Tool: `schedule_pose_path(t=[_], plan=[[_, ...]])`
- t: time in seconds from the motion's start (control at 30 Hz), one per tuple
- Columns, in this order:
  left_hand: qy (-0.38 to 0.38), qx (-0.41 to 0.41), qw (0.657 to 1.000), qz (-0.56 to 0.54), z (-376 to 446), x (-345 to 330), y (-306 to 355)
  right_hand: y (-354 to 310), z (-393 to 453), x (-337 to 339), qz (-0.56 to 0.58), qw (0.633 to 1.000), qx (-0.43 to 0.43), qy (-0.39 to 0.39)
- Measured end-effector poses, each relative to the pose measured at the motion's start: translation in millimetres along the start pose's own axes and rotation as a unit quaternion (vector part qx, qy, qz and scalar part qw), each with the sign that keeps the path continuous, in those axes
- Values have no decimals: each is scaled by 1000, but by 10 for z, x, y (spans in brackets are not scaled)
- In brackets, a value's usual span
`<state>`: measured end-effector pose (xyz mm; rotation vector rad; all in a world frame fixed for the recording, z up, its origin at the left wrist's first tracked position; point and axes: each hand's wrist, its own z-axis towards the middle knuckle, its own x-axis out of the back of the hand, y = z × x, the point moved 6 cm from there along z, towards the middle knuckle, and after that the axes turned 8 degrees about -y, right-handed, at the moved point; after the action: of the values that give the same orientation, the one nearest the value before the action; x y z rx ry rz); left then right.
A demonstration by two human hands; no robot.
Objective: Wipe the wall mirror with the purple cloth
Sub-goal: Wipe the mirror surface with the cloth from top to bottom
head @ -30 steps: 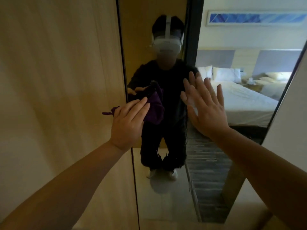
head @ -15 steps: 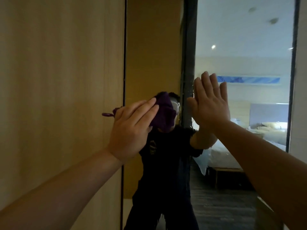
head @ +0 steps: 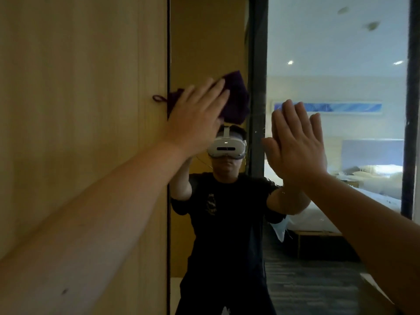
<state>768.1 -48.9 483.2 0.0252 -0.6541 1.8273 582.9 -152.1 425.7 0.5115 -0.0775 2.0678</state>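
Now straight-fingered L hand (head: 195,119) presses purple cloth (head: 236,96), loop (head: 158,98) left, on mirror (head: 329,42); R hand (head: 295,146) flat.

Pale wooden wall panel (head: 79,98), dim light

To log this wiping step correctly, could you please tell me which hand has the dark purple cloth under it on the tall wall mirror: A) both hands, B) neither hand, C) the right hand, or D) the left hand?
D: the left hand presses the dark purple cloth with straight fingers against the tall wall mirror near its left edge, while the right hand is flat, open and bare.
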Motion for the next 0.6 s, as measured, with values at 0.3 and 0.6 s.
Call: schedule_pose_path(t=[0.3,0.6], plan=[[-45,-146,988,-26,-2592,-1000,1090,25,-43,7,26,999,-1,19],[-81,-111,986,-97,-3169,-1111,1182,495,-793,-124,40,994,-98,-30]])
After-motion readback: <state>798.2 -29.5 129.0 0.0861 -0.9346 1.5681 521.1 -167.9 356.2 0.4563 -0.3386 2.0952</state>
